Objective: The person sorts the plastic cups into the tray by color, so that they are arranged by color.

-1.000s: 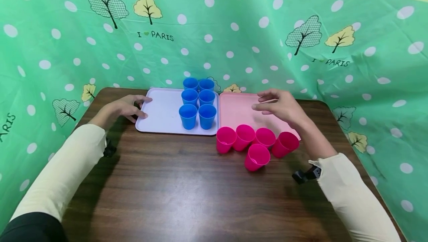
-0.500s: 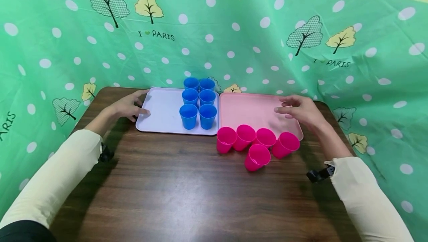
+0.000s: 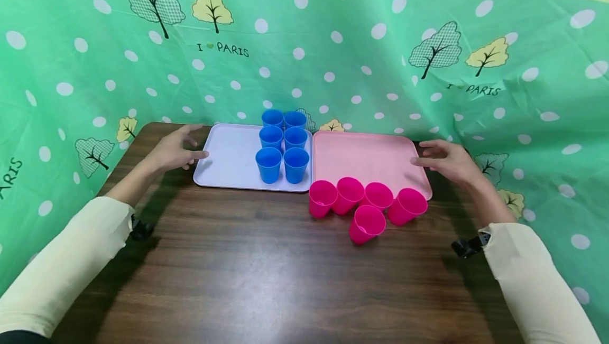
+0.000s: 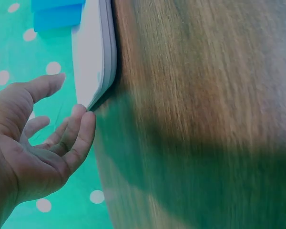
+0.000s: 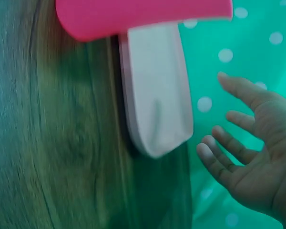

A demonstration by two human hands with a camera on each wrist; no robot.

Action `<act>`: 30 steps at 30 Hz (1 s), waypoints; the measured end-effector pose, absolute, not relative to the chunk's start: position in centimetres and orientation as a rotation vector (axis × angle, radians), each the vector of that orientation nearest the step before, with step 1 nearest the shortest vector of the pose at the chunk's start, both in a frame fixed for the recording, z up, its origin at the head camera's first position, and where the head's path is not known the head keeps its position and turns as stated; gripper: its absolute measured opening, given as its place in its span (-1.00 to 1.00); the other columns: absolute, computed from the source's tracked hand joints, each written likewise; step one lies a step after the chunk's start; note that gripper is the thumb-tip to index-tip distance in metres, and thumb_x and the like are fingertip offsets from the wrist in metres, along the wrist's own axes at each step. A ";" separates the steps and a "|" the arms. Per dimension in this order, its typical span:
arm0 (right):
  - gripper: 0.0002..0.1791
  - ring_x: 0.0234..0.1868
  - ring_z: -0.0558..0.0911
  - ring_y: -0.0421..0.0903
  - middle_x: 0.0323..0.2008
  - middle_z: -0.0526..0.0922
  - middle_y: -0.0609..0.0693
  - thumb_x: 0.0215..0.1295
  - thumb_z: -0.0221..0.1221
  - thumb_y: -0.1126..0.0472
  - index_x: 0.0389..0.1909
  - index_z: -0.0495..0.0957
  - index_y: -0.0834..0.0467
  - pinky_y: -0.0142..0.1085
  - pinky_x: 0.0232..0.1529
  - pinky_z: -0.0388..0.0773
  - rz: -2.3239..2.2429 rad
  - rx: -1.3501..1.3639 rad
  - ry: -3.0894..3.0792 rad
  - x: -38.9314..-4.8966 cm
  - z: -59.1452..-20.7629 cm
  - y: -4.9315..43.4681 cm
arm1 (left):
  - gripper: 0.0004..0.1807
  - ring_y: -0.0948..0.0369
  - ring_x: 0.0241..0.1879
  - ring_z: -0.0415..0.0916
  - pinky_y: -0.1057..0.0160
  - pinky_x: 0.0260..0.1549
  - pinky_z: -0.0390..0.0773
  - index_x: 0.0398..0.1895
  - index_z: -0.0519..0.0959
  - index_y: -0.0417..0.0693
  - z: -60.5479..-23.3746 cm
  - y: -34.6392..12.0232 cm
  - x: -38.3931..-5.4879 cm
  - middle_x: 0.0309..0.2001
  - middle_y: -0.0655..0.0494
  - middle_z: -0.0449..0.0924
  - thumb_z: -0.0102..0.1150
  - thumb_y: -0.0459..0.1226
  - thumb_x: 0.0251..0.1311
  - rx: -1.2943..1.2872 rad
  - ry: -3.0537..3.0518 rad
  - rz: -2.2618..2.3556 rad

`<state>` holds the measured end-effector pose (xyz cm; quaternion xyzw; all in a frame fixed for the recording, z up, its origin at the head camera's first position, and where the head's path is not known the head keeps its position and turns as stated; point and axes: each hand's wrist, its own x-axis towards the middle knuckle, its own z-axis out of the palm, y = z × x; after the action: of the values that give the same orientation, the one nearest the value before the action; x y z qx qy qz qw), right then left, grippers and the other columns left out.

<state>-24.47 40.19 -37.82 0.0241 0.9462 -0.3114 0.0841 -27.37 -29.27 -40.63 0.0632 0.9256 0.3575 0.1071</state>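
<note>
Nearest, I see brown worktop point(image 3: 238, 270), then five pink cups point(image 3: 348, 201) at the front of a pink tray point(image 3: 363, 156). Beside its outer end, the right hand point(image 3: 449, 160) has fingers apart, holding nothing; so does the left hand point(image 3: 171, 148) by the white tray point(image 3: 230, 156), which bears six blue cups point(image 3: 268, 167). I judge this a tray-squaring step; lifting a pink cup would call for reaching inward.

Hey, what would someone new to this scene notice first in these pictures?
Probably the five bright pink cups, bunched along the near edge of the pink tray. Next might come the six blue cups, in two columns at the pale tray's right side. The left hand and right hand frame the trays' outer ends.
</note>
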 end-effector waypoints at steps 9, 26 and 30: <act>0.04 0.38 0.51 0.34 0.49 0.39 0.49 0.58 0.40 -0.14 0.79 0.13 0.25 -0.05 0.10 0.84 -0.902 -0.023 2.703 -25.5 -39.9 42.3 | -0.04 0.03 -0.41 0.76 0.15 -0.36 0.70 0.82 0.17 -0.15 -40.0 -30.5 -25.7 0.36 -0.49 0.49 0.44 -0.10 0.54 0.263 2.892 0.978; 0.09 0.18 0.63 0.24 0.34 0.48 0.47 0.42 0.54 -0.04 0.80 0.17 0.13 0.06 0.00 0.91 -0.885 -0.071 2.611 -27.0 -41.4 43.4 | -0.14 -0.03 -0.12 0.77 0.30 -0.39 0.71 0.76 0.35 -0.01 -38.4 -27.2 -21.3 0.22 -0.25 0.60 0.52 -0.17 0.49 0.398 2.893 1.165; 0.07 0.06 0.71 0.13 0.32 0.45 0.45 0.38 0.58 0.01 0.77 0.25 0.15 0.05 0.05 0.91 -0.881 -0.071 2.578 -27.3 -41.6 43.4 | -0.18 -0.01 -0.05 0.75 0.33 -0.34 0.69 0.73 0.40 0.03 -38.0 -26.3 -20.2 0.19 -0.20 0.63 0.53 -0.18 0.48 0.424 2.883 1.186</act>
<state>-27.32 43.39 -41.61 -0.0256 0.9255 -0.3164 0.2067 -20.15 -26.27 -38.03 0.1349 0.9163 0.3770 -0.0022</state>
